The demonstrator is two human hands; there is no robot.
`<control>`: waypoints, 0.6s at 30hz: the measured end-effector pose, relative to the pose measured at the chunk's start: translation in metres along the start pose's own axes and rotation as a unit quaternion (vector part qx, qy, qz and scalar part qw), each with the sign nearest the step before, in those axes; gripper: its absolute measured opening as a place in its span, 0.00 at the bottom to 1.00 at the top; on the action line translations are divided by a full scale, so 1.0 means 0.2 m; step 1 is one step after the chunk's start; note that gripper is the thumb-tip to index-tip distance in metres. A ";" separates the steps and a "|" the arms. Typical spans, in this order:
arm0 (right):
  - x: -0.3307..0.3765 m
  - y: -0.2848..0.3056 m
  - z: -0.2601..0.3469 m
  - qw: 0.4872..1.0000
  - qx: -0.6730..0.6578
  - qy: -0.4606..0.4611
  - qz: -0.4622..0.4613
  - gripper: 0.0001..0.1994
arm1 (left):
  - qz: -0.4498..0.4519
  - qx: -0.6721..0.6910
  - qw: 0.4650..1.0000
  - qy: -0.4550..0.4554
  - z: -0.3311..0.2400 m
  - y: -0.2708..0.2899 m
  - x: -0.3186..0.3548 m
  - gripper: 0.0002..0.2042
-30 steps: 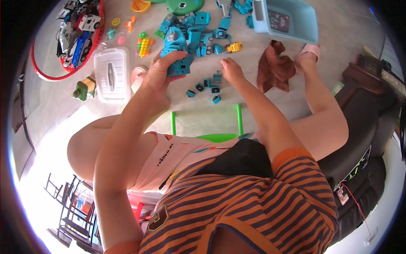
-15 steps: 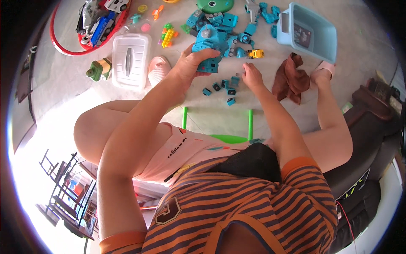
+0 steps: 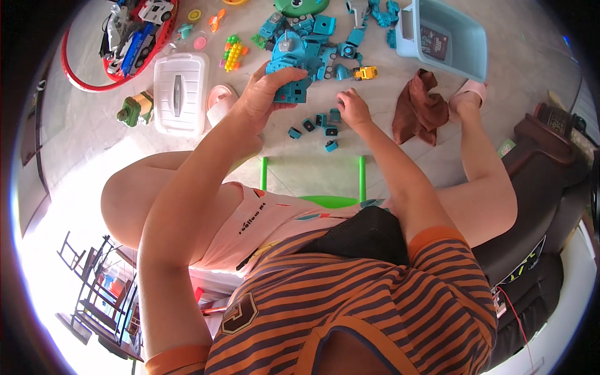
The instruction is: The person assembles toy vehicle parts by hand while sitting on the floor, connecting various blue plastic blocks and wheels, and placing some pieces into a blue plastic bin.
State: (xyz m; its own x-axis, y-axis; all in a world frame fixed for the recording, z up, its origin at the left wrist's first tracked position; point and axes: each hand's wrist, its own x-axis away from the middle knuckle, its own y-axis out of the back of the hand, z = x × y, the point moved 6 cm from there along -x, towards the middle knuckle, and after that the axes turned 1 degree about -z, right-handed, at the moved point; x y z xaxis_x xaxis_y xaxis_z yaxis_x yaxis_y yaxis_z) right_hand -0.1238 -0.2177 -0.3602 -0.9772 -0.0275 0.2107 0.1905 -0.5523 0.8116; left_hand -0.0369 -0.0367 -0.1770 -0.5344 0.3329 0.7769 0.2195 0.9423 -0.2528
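Note:
My left hand [image 3: 258, 99] grips a teal toy vehicle body [image 3: 290, 94], its thumb across the top and the fingers mostly hidden underneath. To its right, my right hand [image 3: 354, 107] is closed, index finger and thumb together. Whether anything sits in that pinch is too small to make out. Just left of and below the right hand, several small teal-and-black blocks [image 3: 330, 130] lie on the floor. A yellow toy truck [image 3: 365, 73] rests beyond the right hand. Behind the held body spreads a heap of teal toy parts [image 3: 324, 25].
A light blue bin [image 3: 476, 53] stands at the far right, with a brown cloth [image 3: 420, 112] nearer. On the left are a white lid [image 3: 164, 94], a pink slipper [image 3: 220, 103], a green toy [image 3: 130, 112] and a red-rimmed basket [image 3: 78, 78] of toy vehicles. A green-legged stool [image 3: 362, 178] is close in.
The whole view has shifted, so everything sits slightly further left and up. My right hand has moved a little left, toward the small blocks. My left hand keeps its grip on the toy vehicle body.

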 end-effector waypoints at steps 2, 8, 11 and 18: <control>0.00 0.01 -0.03 1.000 -0.004 -0.004 -0.018 0.09 | -0.001 -0.001 1.000 -0.001 0.00 0.00 0.00 0.22; -0.01 0.09 -0.19 0.994 -0.027 -0.061 -0.089 0.07 | -0.028 -0.005 1.000 -0.007 -0.02 -0.01 0.04 0.22; 0.01 0.14 -0.25 0.990 -0.036 -0.077 -0.112 0.07 | -0.013 -0.004 1.000 -0.006 -0.01 0.00 0.02 0.22; 0.00 0.16 -0.21 0.997 0.031 -0.010 -0.072 0.13 | -0.032 -0.013 0.999 0.004 -0.03 -0.03 0.09 0.23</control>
State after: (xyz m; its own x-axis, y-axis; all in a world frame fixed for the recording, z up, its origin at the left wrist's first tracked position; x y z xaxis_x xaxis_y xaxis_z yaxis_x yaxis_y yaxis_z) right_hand -0.1210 -0.2694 -0.3571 -0.9928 0.0659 0.0999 0.0541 -0.4976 0.8657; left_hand -0.0418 -0.0370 -0.1583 -0.5417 0.2716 0.7955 0.2068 0.9603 -0.1871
